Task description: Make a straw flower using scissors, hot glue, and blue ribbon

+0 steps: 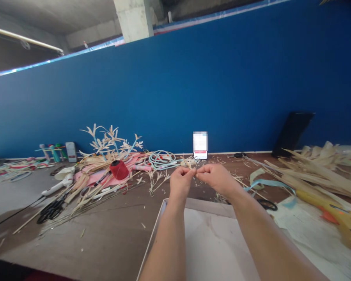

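Above the far end of a white shallow box [207, 207], my two hands meet at their fingertips. My left hand [181, 178] is closed in a pinch, and a small pale flower of dried husk strips [188, 161] shows just over its fingers. Thumb and forefinger of my right hand [213, 176] are pressed together beside it; whatever lies between them is too small to make out. Left of my hands, several similar pale husk flowers [159, 180] lie on the brown table [114, 234]. Taller husk flowers on light blue stems [114, 138] stand farther back.
A lit phone [200, 146] leans against the blue partition [163, 89]. Leftward are a red spool [119, 170], black scissors [51, 210], a white corded tool [58, 185] and coiled pale-blue cord [162, 159]. At right lie dried husks [324, 175], a yellow glue gun [333, 212] and a black panel [292, 132].
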The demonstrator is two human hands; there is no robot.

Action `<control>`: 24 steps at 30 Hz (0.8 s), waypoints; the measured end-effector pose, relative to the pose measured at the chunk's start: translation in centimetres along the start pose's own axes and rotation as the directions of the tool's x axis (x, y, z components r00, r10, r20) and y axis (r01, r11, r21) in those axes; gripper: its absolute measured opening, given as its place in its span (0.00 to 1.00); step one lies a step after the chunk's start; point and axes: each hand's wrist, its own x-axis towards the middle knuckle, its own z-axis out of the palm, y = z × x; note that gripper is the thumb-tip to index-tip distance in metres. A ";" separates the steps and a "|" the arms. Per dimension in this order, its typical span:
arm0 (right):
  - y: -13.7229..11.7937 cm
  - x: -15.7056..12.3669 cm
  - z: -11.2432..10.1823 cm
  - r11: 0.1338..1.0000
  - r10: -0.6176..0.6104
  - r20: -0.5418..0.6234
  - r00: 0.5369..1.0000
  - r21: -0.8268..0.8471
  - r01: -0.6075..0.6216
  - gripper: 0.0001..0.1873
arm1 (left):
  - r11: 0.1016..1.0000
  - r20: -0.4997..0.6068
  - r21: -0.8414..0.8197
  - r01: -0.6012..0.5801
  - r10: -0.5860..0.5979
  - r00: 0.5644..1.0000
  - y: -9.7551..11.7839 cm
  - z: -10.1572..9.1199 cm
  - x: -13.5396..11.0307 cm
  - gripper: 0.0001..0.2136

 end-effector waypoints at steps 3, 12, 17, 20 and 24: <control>-0.1 0.0 0.1 0.999 -0.001 0.001 1.000 -0.033 0.001 0.14 | 0.999 -0.010 0.033 -0.017 0.018 1.000 0.1 0.0 0.0 0.12; 0.4 0.2 0.4 0.998 -0.038 -0.009 0.999 -0.050 0.037 0.13 | 0.998 -0.004 0.059 -0.010 0.011 1.000 -0.1 0.2 0.0 0.12; 0.4 0.0 0.0 0.999 -0.050 0.044 0.998 0.012 0.049 0.14 | 0.999 -0.012 0.036 -0.008 0.009 1.000 -0.2 0.1 0.1 0.12; 0.4 -0.1 -0.2 0.999 -0.034 0.070 0.997 0.035 0.031 0.13 | 1.000 -0.015 -0.005 0.003 -0.003 1.000 -0.2 0.1 0.1 0.13; 0.5 0.1 -0.2 0.998 -0.058 0.053 0.997 0.007 0.057 0.14 | 1.000 -0.024 -0.012 0.004 -0.004 1.000 -0.2 0.0 0.1 0.13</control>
